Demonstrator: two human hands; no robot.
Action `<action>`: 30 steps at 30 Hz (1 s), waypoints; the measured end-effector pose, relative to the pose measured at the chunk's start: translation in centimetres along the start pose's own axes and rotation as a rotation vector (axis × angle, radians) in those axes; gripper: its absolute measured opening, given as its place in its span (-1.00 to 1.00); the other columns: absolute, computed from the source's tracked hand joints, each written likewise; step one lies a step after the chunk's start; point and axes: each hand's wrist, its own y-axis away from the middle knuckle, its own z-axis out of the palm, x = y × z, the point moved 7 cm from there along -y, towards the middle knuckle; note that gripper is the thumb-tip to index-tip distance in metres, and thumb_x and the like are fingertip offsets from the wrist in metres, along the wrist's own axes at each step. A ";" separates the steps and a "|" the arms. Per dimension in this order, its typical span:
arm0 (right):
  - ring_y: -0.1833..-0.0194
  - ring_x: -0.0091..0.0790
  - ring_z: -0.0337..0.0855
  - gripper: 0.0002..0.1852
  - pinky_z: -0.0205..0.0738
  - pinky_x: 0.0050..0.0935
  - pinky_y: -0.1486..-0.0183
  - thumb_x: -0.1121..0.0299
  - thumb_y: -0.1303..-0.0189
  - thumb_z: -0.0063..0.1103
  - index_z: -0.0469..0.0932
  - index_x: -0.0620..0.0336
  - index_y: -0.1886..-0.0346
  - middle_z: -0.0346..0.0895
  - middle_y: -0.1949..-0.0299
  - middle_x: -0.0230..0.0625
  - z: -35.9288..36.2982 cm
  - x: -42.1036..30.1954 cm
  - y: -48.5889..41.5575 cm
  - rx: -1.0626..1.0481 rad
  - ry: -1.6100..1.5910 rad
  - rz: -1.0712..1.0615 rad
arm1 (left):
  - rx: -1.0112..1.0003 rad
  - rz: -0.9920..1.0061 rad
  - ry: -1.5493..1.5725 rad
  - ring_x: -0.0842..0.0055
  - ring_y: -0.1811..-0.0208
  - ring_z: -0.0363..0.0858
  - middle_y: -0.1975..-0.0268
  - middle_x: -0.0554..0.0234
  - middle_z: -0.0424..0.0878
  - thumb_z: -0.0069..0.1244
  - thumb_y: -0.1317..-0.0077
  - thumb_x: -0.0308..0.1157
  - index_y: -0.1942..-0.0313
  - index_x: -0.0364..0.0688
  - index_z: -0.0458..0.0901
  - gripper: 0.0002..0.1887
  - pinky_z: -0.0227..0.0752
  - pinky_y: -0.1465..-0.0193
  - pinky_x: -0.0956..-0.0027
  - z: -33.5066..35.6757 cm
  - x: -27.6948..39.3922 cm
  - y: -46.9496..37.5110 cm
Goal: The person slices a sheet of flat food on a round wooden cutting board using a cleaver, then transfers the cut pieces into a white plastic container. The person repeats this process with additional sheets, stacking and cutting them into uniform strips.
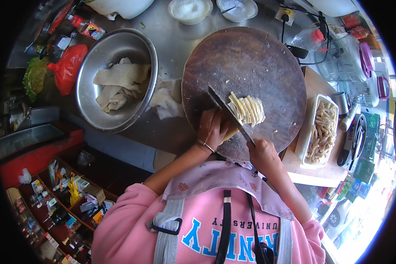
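Observation:
My right hand (265, 153) is closed round the handle of a cleaver (231, 114), whose blade lies slantwise over the round wooden chopping board (244, 59). Just left of the blade, my left hand (213, 127) presses on a pale yellowish piece of food (230, 134), perhaps tripe or skin, partly hidden by hand and blade. Thin cut strips (247, 109) of it lean together right of the blade. Larger pale pieces (122, 77) lie in a steel basin (151, 66) at the left. A white tub (303, 145) full of cut strips (323, 132) stands at the right.
A white cloth (165, 100) lies between basin and board. Two bowls of white powder (190, 9) (237, 8) stand behind the board. A red plastic bag (69, 67) and a bottle (90, 29) are beyond the basin. A black cable (283, 29) and clear containers (340, 59) are at the right.

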 end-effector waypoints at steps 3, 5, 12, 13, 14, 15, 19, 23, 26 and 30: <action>0.32 0.16 0.62 -0.77 0.51 -0.03 0.23 0.34 -0.20 0.06 0.53 0.32 0.46 0.54 0.46 0.17 1.8 -1.4 -2.8 -0.035 0.117 -0.007 | -0.007 0.050 0.029 0.08 0.14 0.44 0.18 -0.02 0.48 0.13 -0.08 -0.38 0.15 -0.28 0.53 -0.68 0.36 0.05 0.11 -0.1 0.3 -0.5; 0.33 0.13 0.64 -0.77 0.54 -0.04 0.23 0.34 -0.19 0.04 0.53 0.32 0.47 0.56 0.45 0.16 2.2 -1.1 -2.9 -0.001 0.144 -0.008 | -0.009 0.048 0.048 0.08 0.15 0.44 0.20 -0.01 0.48 0.13 -0.07 -0.39 0.16 -0.28 0.53 -0.69 0.36 0.05 0.11 -0.3 0.6 -0.8; 0.36 0.27 0.55 -0.71 0.45 0.00 0.29 0.31 -0.19 0.10 0.54 0.42 0.49 0.49 0.50 0.26 1.1 1.2 -3.0 0.126 -0.056 -0.012 | -0.010 0.004 0.080 0.08 0.15 0.44 0.17 -0.02 0.51 0.17 -0.09 -0.31 0.07 -0.29 0.47 -0.58 0.33 0.01 0.11 -1.1 0.6 -0.9; 0.36 0.29 0.53 -0.69 0.43 0.00 0.30 0.30 -0.19 0.11 0.55 0.43 0.48 0.48 0.50 0.27 0.6 1.4 -2.7 0.142 -0.089 0.018 | 0.002 -0.001 0.098 0.08 0.14 0.44 0.16 -0.03 0.51 0.18 -0.09 -0.29 0.05 -0.30 0.46 -0.55 0.32 0.00 0.11 -1.2 0.6 -0.8; 0.34 0.29 0.53 -0.72 0.41 0.00 0.29 0.31 -0.19 0.12 0.57 0.42 0.41 0.49 0.47 0.26 0.0 1.2 -2.0 0.150 -0.054 0.000 | 0.024 0.001 0.083 0.07 0.14 0.44 0.15 -0.04 0.51 0.18 -0.09 -0.26 0.05 -0.30 0.45 -0.53 0.31 0.00 0.10 -1.2 0.5 -0.9; 0.33 0.29 0.53 -0.74 0.41 0.00 0.28 0.32 -0.20 0.11 0.57 0.41 0.40 0.49 0.47 0.25 -0.8 0.7 -0.9 0.147 -0.054 0.019 | 0.038 -0.005 0.069 0.07 0.13 0.44 0.15 -0.04 0.51 0.19 -0.10 -0.23 0.04 -0.31 0.44 -0.51 0.31 -0.01 0.10 -1.1 0.4 -0.6; 0.33 0.27 0.54 -0.77 0.41 0.01 0.23 0.34 -0.21 0.09 0.56 0.36 0.42 0.51 0.48 0.19 -2.2 -0.6 2.7 0.091 -0.012 0.032 | 0.105 -0.007 -0.025 0.06 0.11 0.44 0.13 -0.05 0.51 0.17 -0.11 -0.15 0.06 -0.30 0.43 -0.49 0.29 0.00 0.07 -1.0 0.0 0.5; 0.35 0.26 0.54 -0.74 0.42 -0.02 0.29 0.35 -0.21 0.09 0.54 0.40 0.46 0.48 0.51 0.21 -1.3 0.3 3.4 0.042 0.055 0.020 | 0.067 -0.069 0.025 0.08 0.07 0.43 0.12 -0.01 0.50 0.24 -0.01 -0.27 0.04 -0.27 0.45 -0.48 0.28 -0.03 0.10 -0.7 -0.3 0.4; 0.34 0.26 0.54 -0.75 0.42 -0.01 0.28 0.36 -0.21 0.10 0.54 0.39 0.46 0.49 0.50 0.20 -0.7 0.7 3.1 0.000 0.063 0.031 | 0.041 -0.009 0.012 0.07 0.09 0.41 0.13 -0.04 0.47 0.25 0.03 -0.27 0.06 -0.27 0.45 -0.46 0.29 -0.02 0.11 -0.9 0.1 0.2; 0.33 0.25 0.55 -0.76 0.42 0.01 0.26 0.36 -0.20 0.09 0.53 0.39 0.46 0.51 0.49 0.19 -0.2 0.7 2.0 -0.042 0.055 0.070 | 0.015 -0.010 -0.003 0.04 0.08 0.40 0.10 -0.09 0.43 0.23 0.02 -0.25 0.06 -0.28 0.44 -0.46 0.29 -0.02 0.07 -0.5 -0.1 0.4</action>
